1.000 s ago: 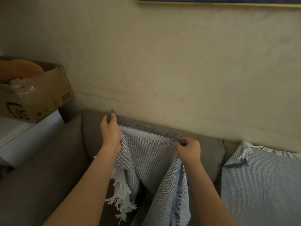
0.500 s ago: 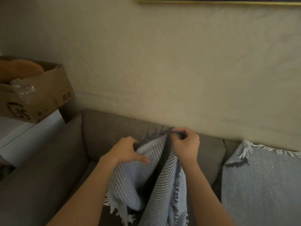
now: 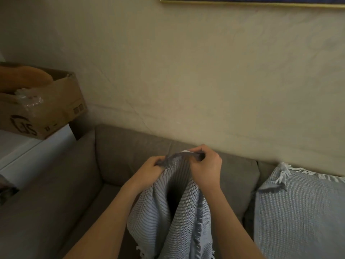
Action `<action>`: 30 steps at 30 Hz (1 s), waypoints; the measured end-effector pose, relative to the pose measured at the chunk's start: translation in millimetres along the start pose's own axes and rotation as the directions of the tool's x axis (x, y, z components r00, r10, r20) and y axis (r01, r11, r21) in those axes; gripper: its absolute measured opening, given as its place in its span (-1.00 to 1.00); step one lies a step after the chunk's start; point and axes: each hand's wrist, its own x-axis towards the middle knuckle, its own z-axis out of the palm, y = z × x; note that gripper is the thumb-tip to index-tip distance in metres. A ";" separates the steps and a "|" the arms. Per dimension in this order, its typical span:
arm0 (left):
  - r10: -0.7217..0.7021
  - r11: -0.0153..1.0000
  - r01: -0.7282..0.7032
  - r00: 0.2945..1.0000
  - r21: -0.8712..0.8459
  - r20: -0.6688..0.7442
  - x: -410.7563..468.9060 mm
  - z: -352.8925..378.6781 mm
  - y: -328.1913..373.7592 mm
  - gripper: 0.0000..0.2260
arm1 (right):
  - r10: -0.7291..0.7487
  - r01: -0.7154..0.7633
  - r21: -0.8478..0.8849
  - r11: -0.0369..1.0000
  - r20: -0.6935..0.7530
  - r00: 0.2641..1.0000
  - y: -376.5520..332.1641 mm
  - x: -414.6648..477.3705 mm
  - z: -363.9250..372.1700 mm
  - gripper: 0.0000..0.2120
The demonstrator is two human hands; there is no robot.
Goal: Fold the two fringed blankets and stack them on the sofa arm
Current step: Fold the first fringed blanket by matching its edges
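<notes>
A grey-blue woven blanket [image 3: 164,214] with a fringed edge hangs in front of me over the sofa seat. My left hand [image 3: 149,170] grips its top edge at the left. My right hand [image 3: 205,165] pinches the same top edge just to the right, so the two corners sit close together. The cloth falls in deep folds below my hands. A second light-blue fringed blanket [image 3: 302,212] lies spread over the sofa at the right. The brown sofa arm [image 3: 46,202] runs along the left.
The sofa's back cushion [image 3: 127,152] stands behind my hands, against a pale wall. A cardboard box [image 3: 46,109] with plastic wrap and an orange thing inside sits on a white surface [image 3: 31,152] beyond the sofa arm. A picture frame [image 3: 252,1] hangs at the top.
My hands held the blanket's top edge spread apart one second ago. They have come together, bringing the two ends side by side, and the blanket now hangs doubled.
</notes>
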 end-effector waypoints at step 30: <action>0.281 0.944 -0.301 0.528 0.132 -0.802 34.0 -64.2 123.0 -0.75 | 0.115 -0.008 -0.181 0.984 0.588 0.801 -5.7 23.2 29.1 -0.77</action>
